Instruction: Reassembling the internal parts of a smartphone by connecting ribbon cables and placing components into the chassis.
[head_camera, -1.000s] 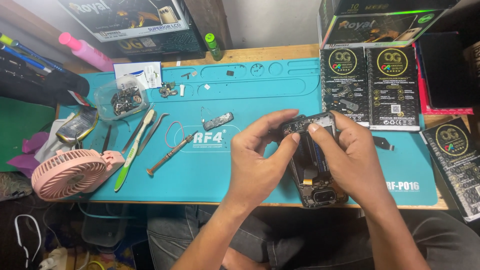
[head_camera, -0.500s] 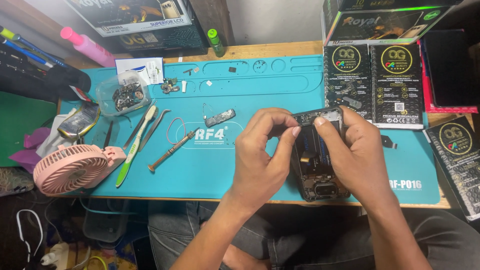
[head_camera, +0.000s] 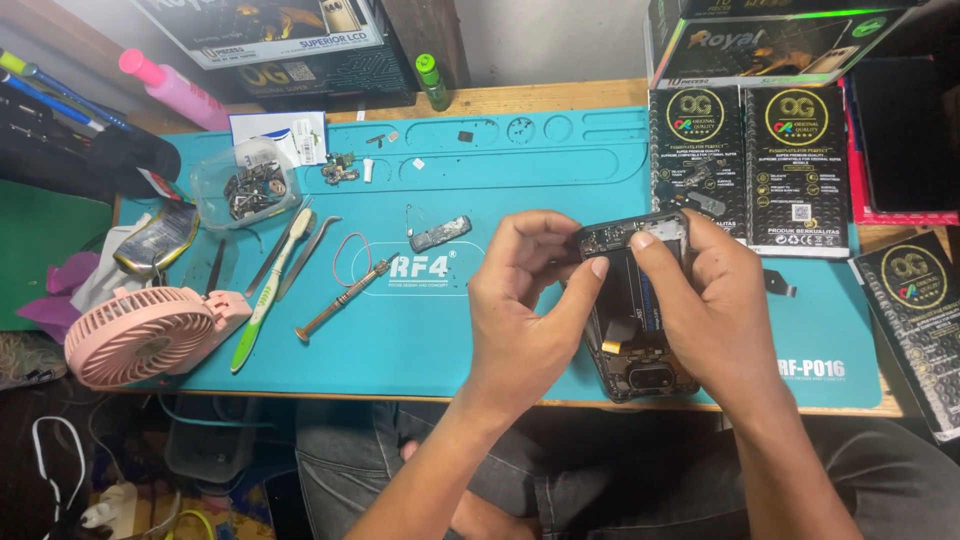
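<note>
Covering most of your worktop (head_camera: 560, 98), the teal repair mat (head_camera: 500, 330) carries a pink fan (head_camera: 135, 335) at its left edge, two black boxes (head_camera: 745, 165) at the far right, and a screwdriver (head_camera: 342, 299) near the middle. Your left hand (head_camera: 525, 310) and right hand (head_camera: 715, 310) both grasp the opened black phone (head_camera: 632, 320) over the mat's near right part, fingers (head_camera: 592, 268) pinching its top edge.

Bright, even overhead light, sharp focus, dim corners, slight wide-angle edge distortion.
</note>
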